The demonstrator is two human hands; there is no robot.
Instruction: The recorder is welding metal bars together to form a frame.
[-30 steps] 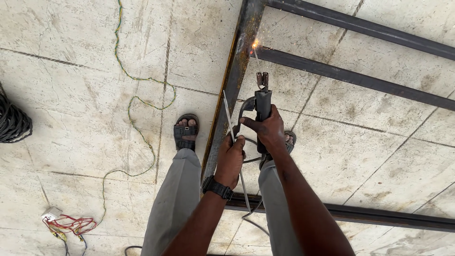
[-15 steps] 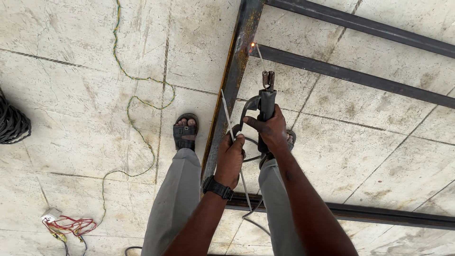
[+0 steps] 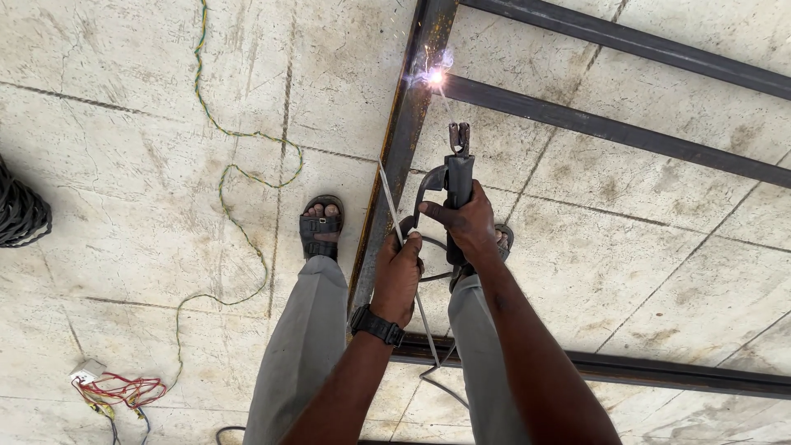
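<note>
My right hand [image 3: 465, 224] grips a black electrode holder [image 3: 458, 177] whose thin rod runs up to a bright spark [image 3: 434, 78] at the joint of two steel bars of a frame [image 3: 408, 132]. Just to its left, my left hand [image 3: 397, 276], with a black wristwatch [image 3: 376, 325], is closed around a thin spare welding rod [image 3: 391, 210] that slants up and to the left. Both arms reach forward above my grey trouser legs. My sandalled left foot [image 3: 320, 225] stands left of the vertical bar; the right foot is mostly hidden behind my right hand.
The steel frame's cross bars [image 3: 626, 132] lie on a concrete slab floor. A green-yellow wire [image 3: 227, 165] snakes across the floor at left to a white socket with red wires [image 3: 111, 386]. A coil of black cable [image 3: 21, 214] sits at the left edge. Another bar [image 3: 626, 371] crosses lower right.
The spark at the joint has grown brighter. My right hand and the holder have shifted slightly; the left hand stays about where it was with the spare rod.
</note>
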